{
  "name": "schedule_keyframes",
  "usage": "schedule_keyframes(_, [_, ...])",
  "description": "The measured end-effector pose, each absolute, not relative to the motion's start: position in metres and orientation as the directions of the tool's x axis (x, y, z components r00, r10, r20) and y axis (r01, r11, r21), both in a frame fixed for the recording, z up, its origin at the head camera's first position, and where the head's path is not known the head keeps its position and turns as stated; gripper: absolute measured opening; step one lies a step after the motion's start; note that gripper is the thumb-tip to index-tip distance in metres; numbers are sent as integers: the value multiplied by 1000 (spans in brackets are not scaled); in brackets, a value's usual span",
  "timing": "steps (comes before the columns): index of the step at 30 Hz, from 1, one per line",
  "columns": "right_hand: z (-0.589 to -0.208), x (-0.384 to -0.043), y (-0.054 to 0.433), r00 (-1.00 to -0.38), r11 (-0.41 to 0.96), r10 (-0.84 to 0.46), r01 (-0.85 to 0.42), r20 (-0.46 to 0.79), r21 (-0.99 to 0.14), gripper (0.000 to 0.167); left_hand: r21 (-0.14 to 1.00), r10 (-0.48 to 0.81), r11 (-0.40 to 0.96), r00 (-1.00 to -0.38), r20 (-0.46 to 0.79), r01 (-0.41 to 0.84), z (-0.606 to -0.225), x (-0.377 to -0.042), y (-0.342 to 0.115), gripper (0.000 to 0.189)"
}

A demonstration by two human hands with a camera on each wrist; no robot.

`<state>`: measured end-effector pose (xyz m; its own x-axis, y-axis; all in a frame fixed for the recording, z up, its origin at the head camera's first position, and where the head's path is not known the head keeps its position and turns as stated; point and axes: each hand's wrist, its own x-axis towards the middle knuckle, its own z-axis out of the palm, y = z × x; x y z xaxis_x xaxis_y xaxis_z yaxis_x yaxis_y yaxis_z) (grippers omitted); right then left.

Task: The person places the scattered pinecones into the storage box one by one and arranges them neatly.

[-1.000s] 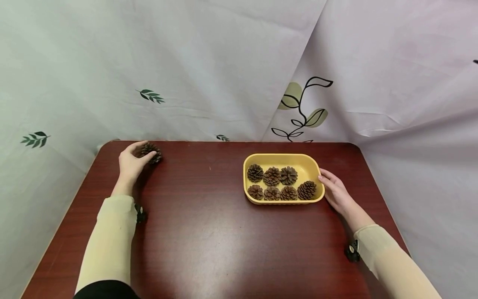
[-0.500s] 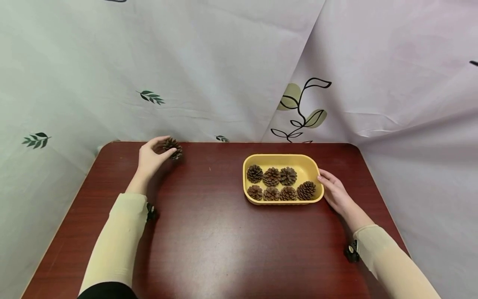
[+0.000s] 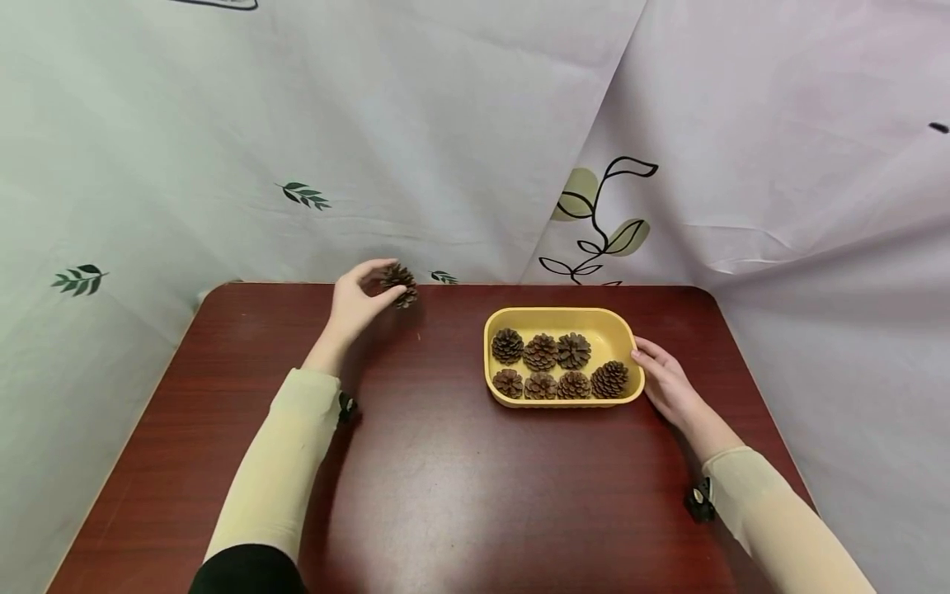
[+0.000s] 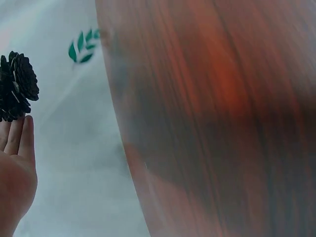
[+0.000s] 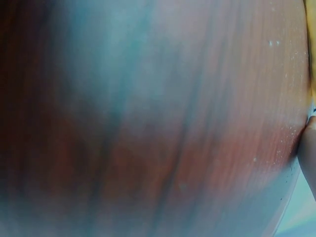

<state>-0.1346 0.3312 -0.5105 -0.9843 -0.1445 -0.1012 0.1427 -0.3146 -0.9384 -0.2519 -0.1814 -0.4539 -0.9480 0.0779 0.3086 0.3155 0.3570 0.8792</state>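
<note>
My left hand (image 3: 355, 304) pinches a brown pine cone (image 3: 401, 285) between thumb and fingers, raised near the table's back edge. In the left wrist view the pine cone (image 4: 19, 86) shows dark beyond the fingertips. A yellow plastic box (image 3: 564, 403) stands right of the middle, with several pine cones (image 3: 541, 352) in two rows inside. My right hand (image 3: 668, 385) holds the box's right end, its thumb at the rim. In the right wrist view, only a bit of the hand (image 5: 308, 153) and a strip of the box's yellow wall (image 5: 312, 44) show at the right edge.
The dark red-brown wooden table (image 3: 445, 478) has rounded back corners. A pale cloth with leaf prints (image 3: 416, 148) hangs right behind it and along both sides. Both wrists carry small black cameras (image 3: 699, 500).
My left hand has moved right along the table's back edge and slightly upward, carrying the pine cone towards the box. My right hand and the box have stayed in place.
</note>
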Motion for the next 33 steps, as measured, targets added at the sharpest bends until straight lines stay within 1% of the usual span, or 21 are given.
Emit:
schedule_keyframes(5, [-512,-134,332,-984,-316,-144,147,-106,-937,32,906,119,273,-946,303,324,-453,-257,-152,48])
schedule_keyframes(14, [-512,-133,332,-983,-311,-142,157,-117,-937,30,886,219,246,-913,345,394,-445,-260,-95,47])
schedule_keyframes(22, [-509,-134,333,-982,-304,-143,163,-124,-939,31,887,293,195,-888,354,418,-437,-260,-51,48])
schedule_keyframes(25, [-509,-134,333,-982,-294,-141,161,-124,-942,30,881,319,197,-878,357,430,-436,-258,-35,47])
schedule_keyframes(33, [-510,-135,333,-982,-299,-150,159,-118,-941,31,891,378,204,-872,310,405,-433,-250,6,50])
